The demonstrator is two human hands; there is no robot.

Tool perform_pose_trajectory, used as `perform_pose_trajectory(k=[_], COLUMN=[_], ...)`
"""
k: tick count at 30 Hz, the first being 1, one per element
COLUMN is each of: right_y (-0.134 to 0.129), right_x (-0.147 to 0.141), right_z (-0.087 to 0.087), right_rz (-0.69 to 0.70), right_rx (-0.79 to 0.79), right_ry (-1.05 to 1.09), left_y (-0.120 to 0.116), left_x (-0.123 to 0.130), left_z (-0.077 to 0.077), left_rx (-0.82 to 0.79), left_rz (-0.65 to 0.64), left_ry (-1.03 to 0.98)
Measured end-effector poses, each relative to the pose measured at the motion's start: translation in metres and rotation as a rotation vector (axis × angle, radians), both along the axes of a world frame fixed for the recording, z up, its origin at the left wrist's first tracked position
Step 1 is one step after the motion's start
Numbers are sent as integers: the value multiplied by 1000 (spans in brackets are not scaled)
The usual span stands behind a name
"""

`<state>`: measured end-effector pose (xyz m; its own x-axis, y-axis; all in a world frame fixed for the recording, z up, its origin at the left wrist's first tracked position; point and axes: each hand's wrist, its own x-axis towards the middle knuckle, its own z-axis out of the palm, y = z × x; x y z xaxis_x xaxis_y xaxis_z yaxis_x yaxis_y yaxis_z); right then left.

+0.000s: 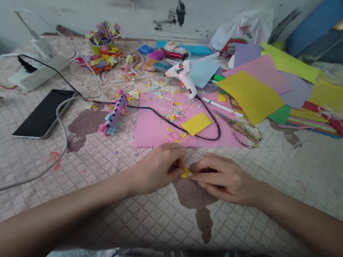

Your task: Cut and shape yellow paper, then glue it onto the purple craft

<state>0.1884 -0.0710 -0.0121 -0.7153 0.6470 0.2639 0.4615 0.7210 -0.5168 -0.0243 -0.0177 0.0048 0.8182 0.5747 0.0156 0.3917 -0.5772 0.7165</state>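
Between my two hands, near the front of the table, is a small yellow paper piece [185,173]. My left hand [160,167] is closed, its fingertips pinching the piece from the left. From the other side my right hand [225,178] pinches the same piece with thumb and finger. Just beyond the hands lies a pink sheet [149,127] strewn with paper scraps, with a yellow rectangle of paper [197,124] on it. Gold-handled scissors [242,129] rest at the sheet's right edge. A white glue gun [184,77] stands behind, its black cord looping over the sheet.
A decorated purple roll [116,113] and a black phone [45,114] lie to the left, near a white power strip [39,72] and cables. Coloured sheets [250,96] pile up at the right. A pot of paper flowers [103,42] stands at the back.
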Motion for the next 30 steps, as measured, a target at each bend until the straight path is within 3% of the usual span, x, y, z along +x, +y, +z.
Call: perform_pose_trajectory(k=[16,22,30], right_y=[2,1,3], right_x=[-3,-1,-3], right_z=[1,0,2], right_rz=[3,14,-36], right_rx=[-14,-5,-142], right_ry=[-17,70,147], left_y=[-1,0,0], left_x=[1,1,1], left_z=[-3,-5,-3], left_rx=[-19,-70,-108], left_rz=[52,92,82], left_ry=[27,-2,-17])
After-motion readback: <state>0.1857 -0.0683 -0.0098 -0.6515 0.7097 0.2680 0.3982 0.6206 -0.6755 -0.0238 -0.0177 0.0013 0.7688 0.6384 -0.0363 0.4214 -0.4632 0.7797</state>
